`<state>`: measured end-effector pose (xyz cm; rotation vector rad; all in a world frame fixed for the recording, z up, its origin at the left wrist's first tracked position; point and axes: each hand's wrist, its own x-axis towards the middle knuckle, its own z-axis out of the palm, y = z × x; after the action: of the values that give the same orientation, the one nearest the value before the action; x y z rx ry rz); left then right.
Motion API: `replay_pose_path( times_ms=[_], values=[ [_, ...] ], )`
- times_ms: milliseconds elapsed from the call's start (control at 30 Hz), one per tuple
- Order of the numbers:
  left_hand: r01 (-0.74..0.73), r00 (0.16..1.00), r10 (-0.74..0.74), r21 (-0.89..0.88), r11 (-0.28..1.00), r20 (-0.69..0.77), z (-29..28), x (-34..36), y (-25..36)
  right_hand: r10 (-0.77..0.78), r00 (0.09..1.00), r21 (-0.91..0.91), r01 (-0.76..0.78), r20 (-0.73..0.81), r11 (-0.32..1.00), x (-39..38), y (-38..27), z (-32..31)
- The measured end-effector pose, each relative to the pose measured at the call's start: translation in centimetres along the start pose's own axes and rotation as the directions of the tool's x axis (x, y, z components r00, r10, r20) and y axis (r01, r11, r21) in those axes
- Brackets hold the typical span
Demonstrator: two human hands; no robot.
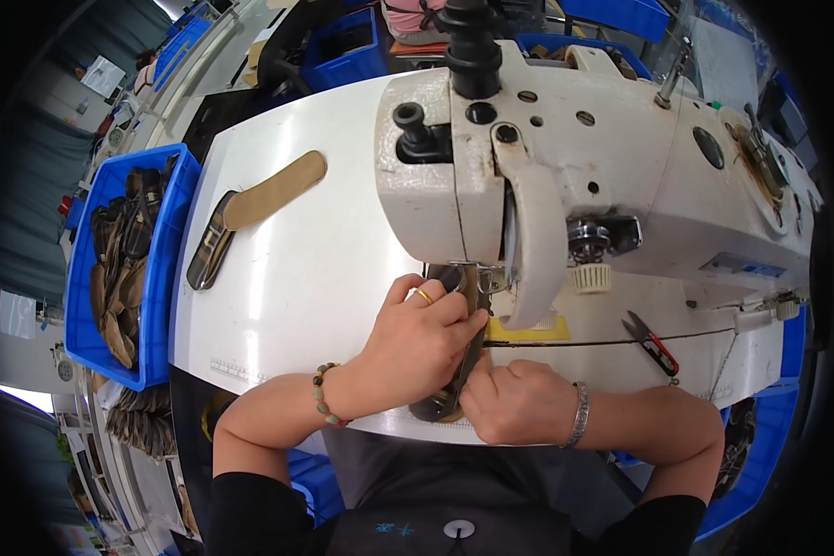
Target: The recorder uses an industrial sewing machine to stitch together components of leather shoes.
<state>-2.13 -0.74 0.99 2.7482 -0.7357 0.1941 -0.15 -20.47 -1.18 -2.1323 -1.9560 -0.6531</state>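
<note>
A dark strap-shaped piece (433,406), brownish-black and perhaps a shoe upper part, lies lengthwise under the needle area of a white sewing machine (584,157). My left hand (415,335), with a ring and a beaded bracelet, has its bent fingers closed on the piece's upper part, close to the presser foot. Nearer the table edge, my right hand (519,400) is closed at the piece's right side, its fingertips curled and partly hidden. The stitching point itself is mostly covered by my left fingers and the machine head.
On the white table (278,287) at left rests another strap piece (273,192), tan and black. A blue bin (170,269) of similar parts stands beyond the left edge. Red-handled thread snips (651,345) lie at right. More blue bins surround the table.
</note>
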Motion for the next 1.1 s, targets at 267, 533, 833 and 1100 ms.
replay_pose_path(
  times_ms=[267,533,833,1100],
  values=[
    [0.010,0.994,-0.009,0.006,1.000,-0.106,0.6,1.2,-1.3,0.073,0.997,-0.033,-0.074,-0.037,0.997,-0.1,0.7,1.3],
    [-0.085,0.995,0.092,0.201,0.976,-0.027,-1.0,-0.9,0.4,0.107,0.994,-0.078,-0.106,0.002,0.991,-0.1,-0.9,0.3],
    [-0.111,0.994,0.112,0.093,0.989,0.001,-0.9,-0.5,0.1,0.100,0.995,-0.052,-0.100,0.002,0.994,-0.1,-1.1,0.3],
    [-0.089,0.996,0.090,0.049,0.995,-0.009,-0.8,0.3,-0.7,0.092,0.995,-0.139,-0.095,-0.024,0.986,0.1,-0.4,0.8]
  ],
)
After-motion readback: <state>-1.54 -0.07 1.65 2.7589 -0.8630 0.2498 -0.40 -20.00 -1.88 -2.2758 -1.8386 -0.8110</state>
